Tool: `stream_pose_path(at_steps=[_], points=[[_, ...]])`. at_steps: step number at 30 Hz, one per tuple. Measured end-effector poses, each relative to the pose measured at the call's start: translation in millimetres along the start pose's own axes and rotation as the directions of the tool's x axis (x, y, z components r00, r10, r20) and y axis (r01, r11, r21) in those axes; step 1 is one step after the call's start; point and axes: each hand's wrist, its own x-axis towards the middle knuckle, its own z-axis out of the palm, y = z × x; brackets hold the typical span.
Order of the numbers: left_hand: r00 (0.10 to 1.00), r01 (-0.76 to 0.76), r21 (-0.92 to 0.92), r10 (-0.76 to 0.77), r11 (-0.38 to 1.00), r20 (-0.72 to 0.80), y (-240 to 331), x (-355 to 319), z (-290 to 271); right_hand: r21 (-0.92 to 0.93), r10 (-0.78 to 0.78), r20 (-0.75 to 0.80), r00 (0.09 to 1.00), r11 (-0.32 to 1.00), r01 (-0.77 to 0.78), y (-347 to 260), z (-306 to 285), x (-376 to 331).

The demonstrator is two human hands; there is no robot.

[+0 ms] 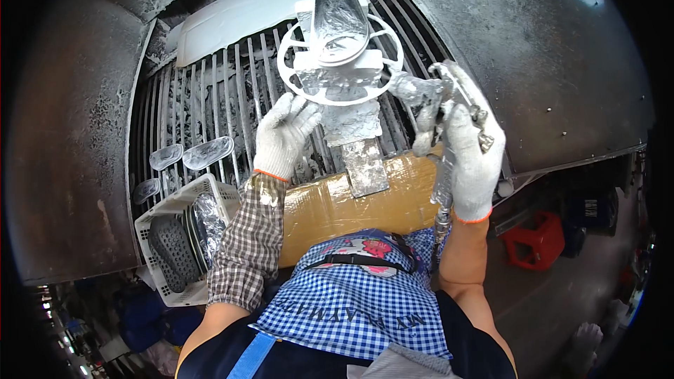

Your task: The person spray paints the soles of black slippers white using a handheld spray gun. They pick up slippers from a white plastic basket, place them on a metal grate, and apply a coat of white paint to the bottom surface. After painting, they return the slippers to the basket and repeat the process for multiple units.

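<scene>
A silver-coated shoe sole (340, 24) lies on a white block at the centre of a white spoked wheel (284, 63), which stands on a silver-splashed mount (366, 168). My left hand (284, 137), in a white knit glove with an orange cuff, is at the near left of the wheel. Its fingers are loosely stretched beside the rim; whether they touch it I cannot tell. Gloved likewise, my right hand (474, 154) is closed around a paint-crusted spray gun (460, 91) to the right of the wheel. A crusted hose (441, 217) hangs below the gun.
Metal bars (217, 102) form a grate beneath the wheel. Silver soles (208, 153) rest on it at left, by a white basket (158, 281) of dark and silver soles. Metal panels (77, 140) flank both sides. A tape-covered board (316, 203) runs along the front; a red stool (537, 242) stands at right.
</scene>
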Motion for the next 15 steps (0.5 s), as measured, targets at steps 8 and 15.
stream_pose_path(at_steps=[8, 15], points=[[0.999, -0.036, 0.015, 0.036, 0.999, -0.015, 19, 13, -6, -0.006, 0.005, 0.017, 1.0, 1.0, -0.004, 20, 3, 11], [0.997, -0.075, 0.015, 0.075, 0.997, -0.027, 32, 20, -9, -0.054, -0.059, -0.009, 0.998, 0.997, 0.059, 35, -1, 24]])
